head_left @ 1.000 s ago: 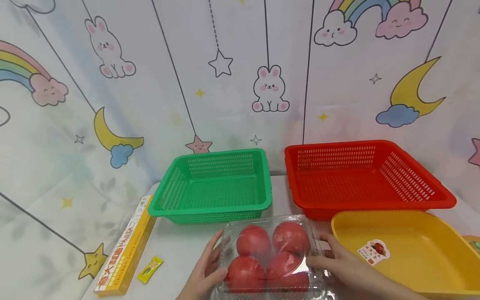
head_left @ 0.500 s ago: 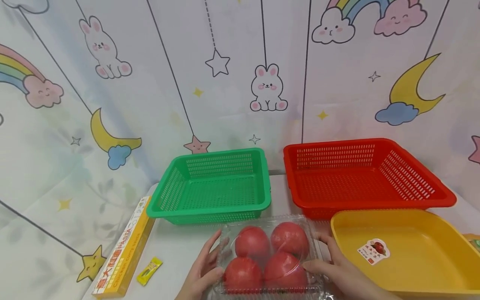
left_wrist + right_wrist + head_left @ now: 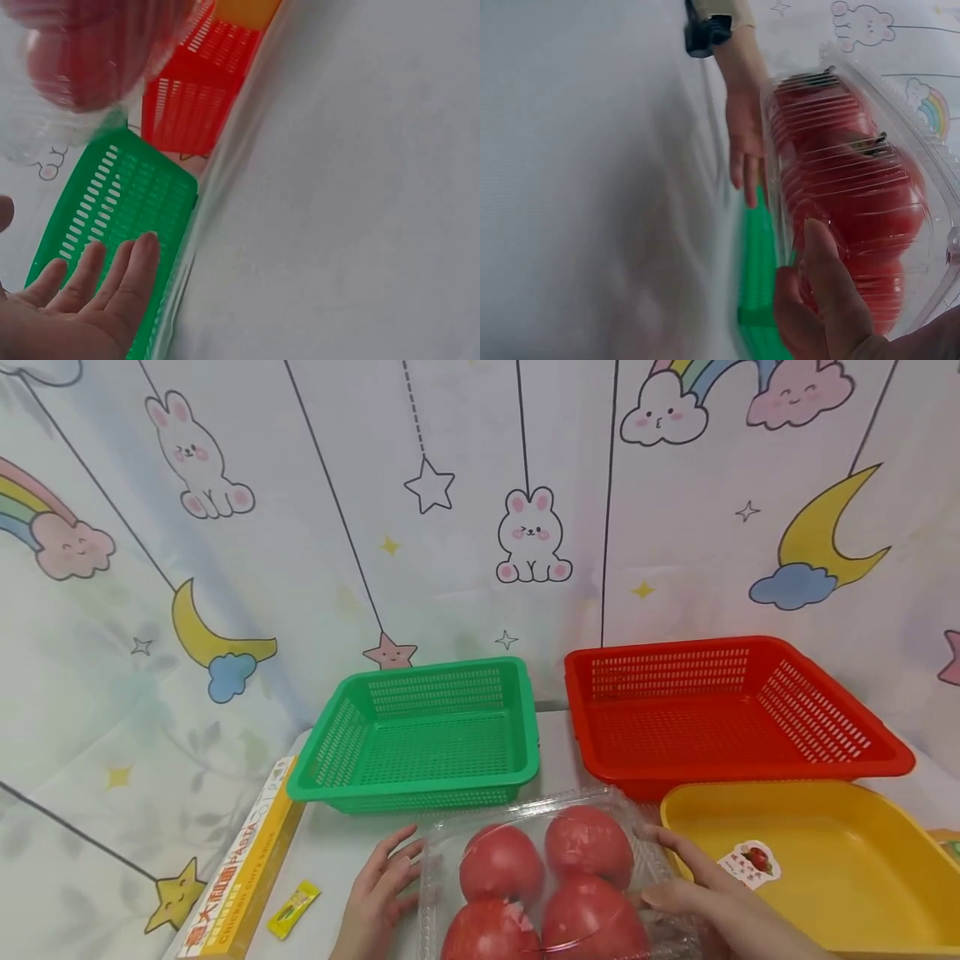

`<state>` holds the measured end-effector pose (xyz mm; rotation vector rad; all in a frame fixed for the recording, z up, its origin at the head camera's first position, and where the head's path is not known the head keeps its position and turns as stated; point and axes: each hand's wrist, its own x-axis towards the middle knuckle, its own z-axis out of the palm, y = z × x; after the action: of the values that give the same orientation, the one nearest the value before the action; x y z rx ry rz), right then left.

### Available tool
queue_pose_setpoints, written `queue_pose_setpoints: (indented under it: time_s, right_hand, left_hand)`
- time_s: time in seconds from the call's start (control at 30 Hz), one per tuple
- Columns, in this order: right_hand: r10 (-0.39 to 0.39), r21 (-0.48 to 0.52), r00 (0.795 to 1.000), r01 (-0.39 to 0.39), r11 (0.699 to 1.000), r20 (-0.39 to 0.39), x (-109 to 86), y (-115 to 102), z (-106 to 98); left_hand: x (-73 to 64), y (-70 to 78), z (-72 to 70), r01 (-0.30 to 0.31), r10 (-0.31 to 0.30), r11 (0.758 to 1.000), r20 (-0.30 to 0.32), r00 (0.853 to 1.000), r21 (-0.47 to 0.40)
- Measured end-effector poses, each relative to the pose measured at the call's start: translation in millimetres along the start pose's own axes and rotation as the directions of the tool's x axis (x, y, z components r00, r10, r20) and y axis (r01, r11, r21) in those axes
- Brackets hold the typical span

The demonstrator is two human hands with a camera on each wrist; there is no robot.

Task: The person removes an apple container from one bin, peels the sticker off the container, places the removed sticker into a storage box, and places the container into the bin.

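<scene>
A clear plastic clamshell box point(image 3: 525, 814) filled with several red tomatoes point(image 3: 501, 862) is lifted at the front middle in the head view. My right hand point(image 3: 701, 893) holds it by its right side; in the right wrist view the thumb point(image 3: 826, 259) presses against the ribbed plastic wall. Beside the box's left side is my left hand point(image 3: 381, 889), fingers spread. The left wrist view shows that hand point(image 3: 90, 307) apart from the box, palm up and holding nothing. Green stems show on the tomatoes point(image 3: 855, 187) in the right wrist view.
A green basket point(image 3: 416, 797) and a red basket point(image 3: 742, 774) stand at the back. At right is a yellow tray point(image 3: 862, 868) with a sticker point(image 3: 756, 862). A pasta box point(image 3: 240, 868) and a small yellow packet point(image 3: 294, 908) lie at left.
My left hand has come away from the box and moved left. The box has risen nearer the head camera in my right hand and tilted slightly.
</scene>
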<state>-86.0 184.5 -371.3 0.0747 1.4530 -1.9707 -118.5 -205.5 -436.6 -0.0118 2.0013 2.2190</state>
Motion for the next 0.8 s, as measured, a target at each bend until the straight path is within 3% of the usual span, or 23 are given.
queue_pose_setpoints:
  time_s: [0.1, 0.17, 0.27, 0.47, 0.67, 0.8]
  right_hand:
    - [-0.011, 0.010, 1.000, 0.011, 1.000, 0.019, -5.8, -10.3, 3.5]
    - [-0.049, -0.042, 0.999, 0.048, 0.998, -0.009, -4.9, -17.9, 6.6]
    - [-0.104, -0.131, 0.989, 0.091, 0.987, -0.102, 1.1, -31.8, 16.4]
    - [-0.225, -0.239, 0.962, 0.185, 0.953, -0.153, 21.5, -60.0, 37.6]
    - [-0.313, -0.270, 0.937, 0.265, 0.926, -0.155, 45.0, -84.2, 54.6]
    - [-0.340, -0.265, 0.929, 0.294, 0.918, -0.146, 65.7, -95.3, 63.3]
  left_hand:
    - [3.5, 5.2, -2.0, 0.028, -0.029, 0.999, -0.079, 0.996, -0.016]
    - [6.7, 10.3, -3.3, 0.044, -0.047, 0.999, -0.133, 0.990, -0.031]
    - [12.1, 18.8, -5.7, 0.036, -0.052, 0.996, -0.208, 0.977, -0.082]
    - [24.2, 30.1, -10.4, -0.014, -0.047, 0.983, -0.327, 0.944, -0.182]
    - [34.7, 28.5, -20.4, -0.022, -0.050, 0.984, -0.391, 0.919, -0.178]
    - [38.7, 29.3, -29.9, -0.055, -0.063, 0.962, -0.416, 0.907, -0.267]
